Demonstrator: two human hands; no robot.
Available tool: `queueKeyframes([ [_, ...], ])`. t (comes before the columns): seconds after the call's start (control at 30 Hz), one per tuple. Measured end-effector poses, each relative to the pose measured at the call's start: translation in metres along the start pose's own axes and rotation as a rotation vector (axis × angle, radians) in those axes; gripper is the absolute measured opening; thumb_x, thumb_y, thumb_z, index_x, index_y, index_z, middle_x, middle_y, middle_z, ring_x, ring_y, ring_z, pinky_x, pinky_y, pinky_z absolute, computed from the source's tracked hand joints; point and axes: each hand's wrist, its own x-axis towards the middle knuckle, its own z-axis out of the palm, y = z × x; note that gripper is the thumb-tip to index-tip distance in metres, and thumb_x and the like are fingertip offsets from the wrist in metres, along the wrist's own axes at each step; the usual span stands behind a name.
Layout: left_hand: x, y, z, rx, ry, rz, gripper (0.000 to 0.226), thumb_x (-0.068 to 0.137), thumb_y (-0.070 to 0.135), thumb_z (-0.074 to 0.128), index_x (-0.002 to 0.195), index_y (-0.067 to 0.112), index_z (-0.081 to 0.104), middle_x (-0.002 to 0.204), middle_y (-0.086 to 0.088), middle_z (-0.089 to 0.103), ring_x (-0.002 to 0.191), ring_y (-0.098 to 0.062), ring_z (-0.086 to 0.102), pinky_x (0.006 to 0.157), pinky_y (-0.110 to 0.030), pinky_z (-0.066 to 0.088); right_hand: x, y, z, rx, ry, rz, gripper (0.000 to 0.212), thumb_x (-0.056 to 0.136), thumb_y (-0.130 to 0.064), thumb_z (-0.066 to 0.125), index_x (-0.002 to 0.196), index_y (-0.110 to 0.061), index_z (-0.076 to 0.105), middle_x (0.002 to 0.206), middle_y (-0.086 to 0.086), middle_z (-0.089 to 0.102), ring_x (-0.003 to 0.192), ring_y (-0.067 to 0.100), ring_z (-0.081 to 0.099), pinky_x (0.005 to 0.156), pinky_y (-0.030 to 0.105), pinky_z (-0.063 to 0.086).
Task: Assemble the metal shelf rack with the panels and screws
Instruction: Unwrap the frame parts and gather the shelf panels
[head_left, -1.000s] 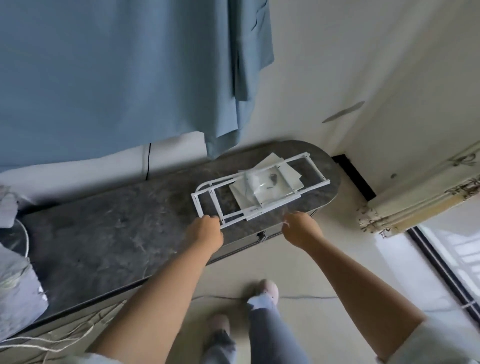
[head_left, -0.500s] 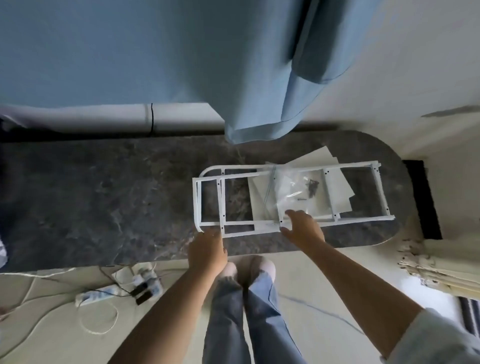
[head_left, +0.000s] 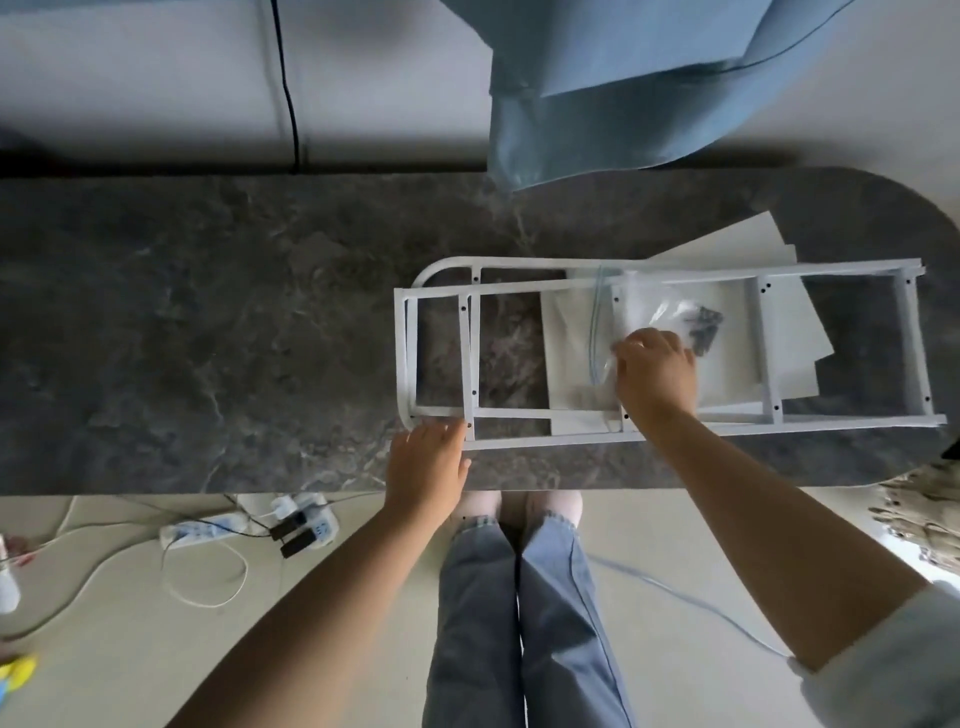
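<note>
Head view, right hand now pinches screw bag, left hand unmoved

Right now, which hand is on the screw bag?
The right hand, its fingers curled on the clear bag; the left hand only touches the near corner of the white frame.
</note>
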Motion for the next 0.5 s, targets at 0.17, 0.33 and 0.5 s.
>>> queueKeyframes([
  [0.17, -0.005, -0.006, -0.004, -0.002, -0.002, 0.011, 0.034, 0.067, 0.014, 0.079, 0.097, 0.008, 0.065, 0.083, -0.008, 0.070, 0.076, -0.027, 0.067, 0.071, -0.037, 0.053, -0.022, 0.005, -0.026, 0.072, -0.051, -0.128, 0.026, 0.080, 0.011, 0.044, 0.100, 0.008, 0.060, 0.094, 0.024, 0.064, 0.088, 0.039, 0.060, 0.069, 0.030, 0.042],
  [0.33, -0.018, 0.005, -0.013, -0.330, 0.147, 0.082, 0.058, 0.062, 0.017, 0.084, 0.112, 0.000, 0.061, 0.101, -0.016, 0.067, 0.092, -0.030, 0.065, 0.082, -0.036, 0.049, -0.080, 0.004, -0.047, 0.218, -0.162, -0.330, 0.018, 0.078, 0.008, 0.049, 0.082, 0.005, 0.066, 0.075, 0.020, 0.068, 0.065, 0.036, 0.065, 0.064, 0.035, 0.051],
  [0.5, -0.043, 0.022, -0.035, -0.465, 0.128, 0.372, 0.041, 0.070, 0.029, 0.073, 0.103, 0.006, 0.067, 0.109, -0.010, 0.066, 0.106, -0.018, 0.058, 0.092, -0.026, 0.044, -0.110, -0.020, -0.056, 0.427, -0.374, -0.284, 0.020, 0.091, 0.001, 0.048, 0.095, 0.003, 0.068, 0.093, 0.009, 0.068, 0.077, 0.014, 0.060, 0.072, 0.013, 0.038],
])
